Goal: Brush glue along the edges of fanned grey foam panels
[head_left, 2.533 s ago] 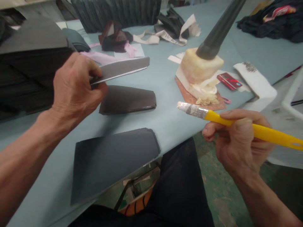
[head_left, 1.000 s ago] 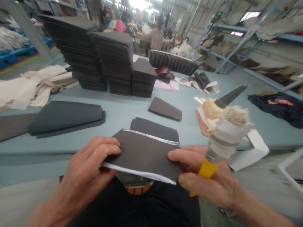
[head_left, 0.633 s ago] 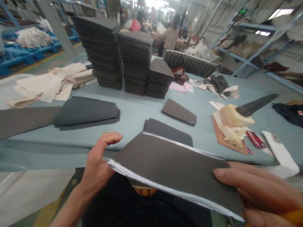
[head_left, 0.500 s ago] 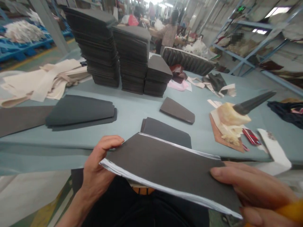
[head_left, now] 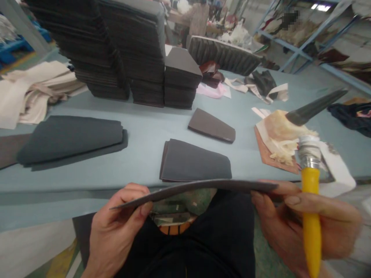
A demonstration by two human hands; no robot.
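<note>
A thin, dark grey panel (head_left: 199, 184) is held nearly edge-on above my lap, bowed slightly upward in the middle. My left hand (head_left: 116, 227) pinches its left end between thumb and fingers. At the other end, my right hand (head_left: 313, 224) grips the panel and also holds a yellow-handled brush (head_left: 310, 216) upright, its metal ferrule and whitish head at the top. Just beyond the panel lies a small pile of dark tapered pieces (head_left: 197, 160). A brownish-grey tapered piece (head_left: 213, 125) rests behind that pile.
Tall stacks of dark pieces (head_left: 145, 58) stand at the back left of the blue-green table (head_left: 145, 123). More dark panels (head_left: 75, 137) lie left, near cream strips (head_left: 37, 90). A yellowish block with a dark rod (head_left: 317, 106) sits at right. A person (head_left: 198, 19) is behind.
The panel has turned from showing its broad face and white edges to nearly edge-on. The yellow brush has come upright into view in my right hand. The camera view has shifted down and right.
</note>
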